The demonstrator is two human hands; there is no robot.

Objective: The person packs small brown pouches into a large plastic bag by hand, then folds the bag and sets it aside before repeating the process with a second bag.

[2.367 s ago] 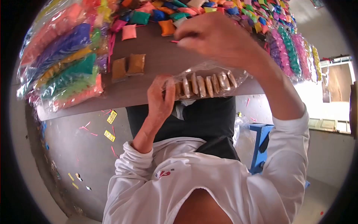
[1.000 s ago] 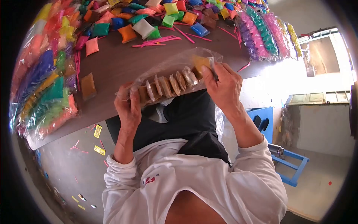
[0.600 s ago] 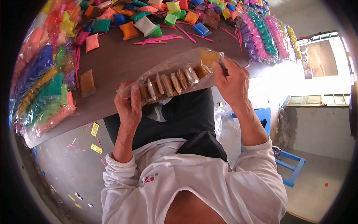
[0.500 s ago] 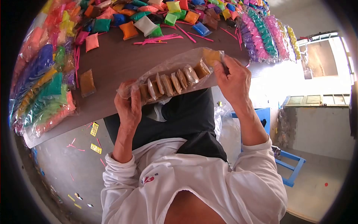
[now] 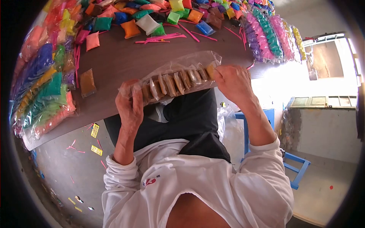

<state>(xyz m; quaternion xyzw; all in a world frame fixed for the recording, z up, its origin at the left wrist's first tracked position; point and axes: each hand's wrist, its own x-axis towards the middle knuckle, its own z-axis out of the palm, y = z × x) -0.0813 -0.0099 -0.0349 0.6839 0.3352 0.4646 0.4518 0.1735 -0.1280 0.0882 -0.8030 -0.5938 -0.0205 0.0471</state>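
A long clear plastic bag (image 5: 178,62) stretches between my hands at the table's front edge. Inside it stands a row of small brown packets (image 5: 175,83). My left hand (image 5: 130,100) is closed around the bag's left end. At the other end, my right hand (image 5: 234,83) has its fingers curled in and pressed against the bag beside the last packet. Its fingertips are mostly hidden. A single brown packet (image 5: 88,83) lies on the table left of my left hand.
A heap of colourful packets (image 5: 148,24) covers the back of the brown table (image 5: 114,60), with pink plastic sticks (image 5: 161,38) before it. Filled bags lie at left (image 5: 49,91) and right (image 5: 266,38). A blue stool (image 5: 298,169) stands on the floor at right.
My right hand has turned and closed down at the bag's right end. The last packet there has moved in line with the row. My left hand keeps its hold.
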